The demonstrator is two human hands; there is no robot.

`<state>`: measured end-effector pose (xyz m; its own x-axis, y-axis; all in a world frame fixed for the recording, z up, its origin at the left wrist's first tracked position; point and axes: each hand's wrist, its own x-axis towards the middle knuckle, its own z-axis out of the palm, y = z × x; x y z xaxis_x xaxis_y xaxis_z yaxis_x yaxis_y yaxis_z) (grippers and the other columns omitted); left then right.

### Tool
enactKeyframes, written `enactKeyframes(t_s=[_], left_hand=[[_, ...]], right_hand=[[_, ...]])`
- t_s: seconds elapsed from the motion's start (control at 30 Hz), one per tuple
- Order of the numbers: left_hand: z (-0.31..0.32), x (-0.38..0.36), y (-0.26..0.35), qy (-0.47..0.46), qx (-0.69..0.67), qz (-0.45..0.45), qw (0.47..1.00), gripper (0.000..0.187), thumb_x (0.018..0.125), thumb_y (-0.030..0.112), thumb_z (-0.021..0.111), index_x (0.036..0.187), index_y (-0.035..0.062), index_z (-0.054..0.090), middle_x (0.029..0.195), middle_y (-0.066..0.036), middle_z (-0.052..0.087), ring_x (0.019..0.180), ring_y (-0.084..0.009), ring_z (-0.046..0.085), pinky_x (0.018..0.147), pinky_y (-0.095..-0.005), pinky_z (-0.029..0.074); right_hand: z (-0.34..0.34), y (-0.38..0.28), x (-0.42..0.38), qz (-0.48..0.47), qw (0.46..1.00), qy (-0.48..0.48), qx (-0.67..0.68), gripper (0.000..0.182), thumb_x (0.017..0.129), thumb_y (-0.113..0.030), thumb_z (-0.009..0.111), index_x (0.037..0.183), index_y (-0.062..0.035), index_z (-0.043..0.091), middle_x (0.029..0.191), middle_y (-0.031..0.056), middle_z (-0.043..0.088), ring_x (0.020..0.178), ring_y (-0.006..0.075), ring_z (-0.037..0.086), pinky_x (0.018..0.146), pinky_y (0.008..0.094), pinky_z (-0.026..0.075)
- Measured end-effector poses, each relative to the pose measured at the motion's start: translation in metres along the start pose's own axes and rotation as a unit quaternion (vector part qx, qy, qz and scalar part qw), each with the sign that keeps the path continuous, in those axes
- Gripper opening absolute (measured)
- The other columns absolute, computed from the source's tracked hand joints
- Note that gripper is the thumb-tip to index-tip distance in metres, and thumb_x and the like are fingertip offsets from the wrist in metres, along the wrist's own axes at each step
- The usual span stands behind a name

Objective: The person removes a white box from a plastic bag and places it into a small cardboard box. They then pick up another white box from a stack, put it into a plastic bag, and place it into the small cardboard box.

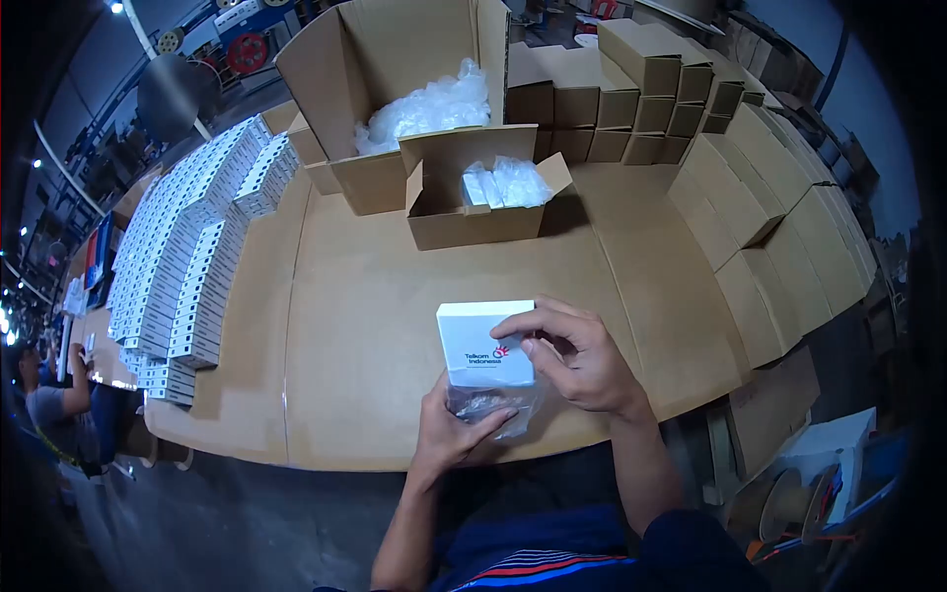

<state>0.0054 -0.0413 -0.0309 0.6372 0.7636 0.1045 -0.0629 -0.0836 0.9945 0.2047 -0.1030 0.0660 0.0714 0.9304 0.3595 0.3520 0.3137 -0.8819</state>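
A small white box printed "Telkom Indonesia" is held upright above the near edge of the table. Crumpled clear plastic wrap surrounds its lower end. My left hand grips the box and wrap from below, the thumb lying over the plastic. At the box's right side is my right hand, its index finger and thumb bent against the printed face. Beyond both hands stands an open cardboard carton with plastic-wrapped white items inside.
Stacked white boxes line the table's left side. Behind the small carton, a large open cardboard box holds clear plastic bags. Brown cartons are piled at the back right, more cartons along the right. Another person is at far left.
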Motion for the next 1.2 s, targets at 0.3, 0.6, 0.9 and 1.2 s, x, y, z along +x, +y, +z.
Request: enactKeyframes(t_s=[0.3, 0.6, 0.9, 1.2], left_hand=[[-0.002, -0.003, -0.010, 0.007, 0.014, -0.021, 1.000, 0.058, 0.076, 0.008, 0.091, 0.124, -0.0061, 0.060, 0.113, -0.016, 0.073, 0.103, -0.0207, 0.071, 0.092, -0.0354, 0.057], [-0.005, -0.001, -0.009, 0.012, -0.002, -0.017, 1.000, 0.057, 0.076, 0.005, 0.090, 0.124, -0.0044, 0.061, 0.112, -0.013, 0.073, 0.104, -0.0197, 0.070, 0.093, -0.0349, 0.057], [0.000, -0.005, -0.015, 0.029, -0.126, -0.002, 0.992, 0.037, 0.104, 0.021, 0.064, 0.129, -0.0050, 0.059, 0.121, -0.010, 0.067, 0.114, -0.0148, 0.062, 0.100, -0.0321, 0.050], [0.004, -0.002, -0.034, 0.113, -0.232, -0.045, 0.965, 0.044, 0.114, 0.031, 0.041, 0.129, -0.0063, 0.059, 0.118, -0.008, 0.067, 0.108, -0.0125, 0.061, 0.097, -0.0306, 0.049]], right_hand=[[0.010, 0.017, -0.004, -0.005, 0.990, 0.071, 0.121, 0.020, 0.095, 0.008, 0.061, 0.113, 0.0052, 0.069, 0.113, 0.0118, 0.065, 0.101, 0.0167, 0.068, 0.087, 0.0266, 0.059], [-0.002, 0.031, -0.011, -0.017, 0.989, 0.085, 0.120, 0.018, 0.090, 0.012, 0.057, 0.102, 0.0057, 0.069, 0.103, 0.0093, 0.061, 0.094, 0.0138, 0.064, 0.083, 0.0253, 0.054], [0.005, 0.041, -0.006, 0.038, 0.992, 0.073, 0.096, 0.022, 0.091, 0.009, 0.055, 0.105, 0.0045, 0.072, 0.102, 0.0110, 0.070, 0.096, 0.0159, 0.068, 0.085, 0.0293, 0.055], [0.018, 0.062, -0.030, 0.088, 0.938, 0.097, 0.320, 0.039, 0.096, -0.001, 0.066, 0.133, 0.0040, 0.055, 0.113, 0.0084, 0.068, 0.103, 0.0150, 0.065, 0.098, 0.0291, 0.051]])
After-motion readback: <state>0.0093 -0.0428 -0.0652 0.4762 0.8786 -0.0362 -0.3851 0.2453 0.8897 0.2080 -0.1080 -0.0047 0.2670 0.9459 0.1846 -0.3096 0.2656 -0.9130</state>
